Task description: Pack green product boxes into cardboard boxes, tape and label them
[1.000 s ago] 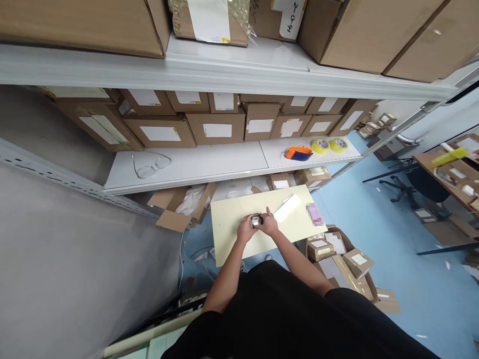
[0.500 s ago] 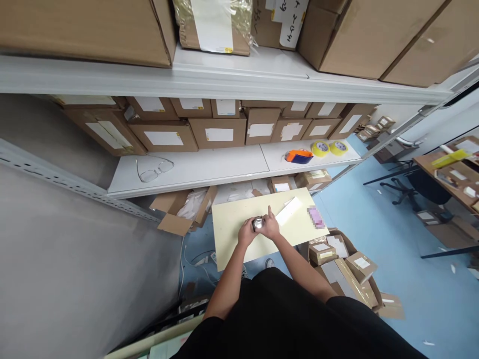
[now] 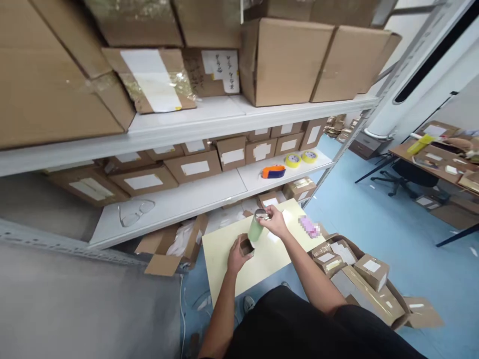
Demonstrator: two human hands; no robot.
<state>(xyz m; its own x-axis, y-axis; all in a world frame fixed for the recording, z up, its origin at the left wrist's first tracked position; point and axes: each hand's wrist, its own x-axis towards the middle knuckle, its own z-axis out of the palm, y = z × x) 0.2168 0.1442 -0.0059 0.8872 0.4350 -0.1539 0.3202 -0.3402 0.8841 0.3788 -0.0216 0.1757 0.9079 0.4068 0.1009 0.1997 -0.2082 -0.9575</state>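
Observation:
My left hand is wrapped around a small cardboard box, whose open top faces up and shows a dark inside. My right hand grips a light green tumbler by its silver lid. The tumbler is tilted slightly, its lower end close to the box's opening; whether they touch I cannot tell. Both are above a pale yellow board. On the board, near my right hand, are a white paper and a blurred pink item.
The shelf ahead holds eyeglasses, an orange and blue tape dispenser, yellow tape rolls and labelled boxes. An open carton stands at the left, a large carton of parcels at the right.
The green tumbler has come up out of the box, lifted by my right hand. My hands have drawn apart, and the view has shifted toward the right.

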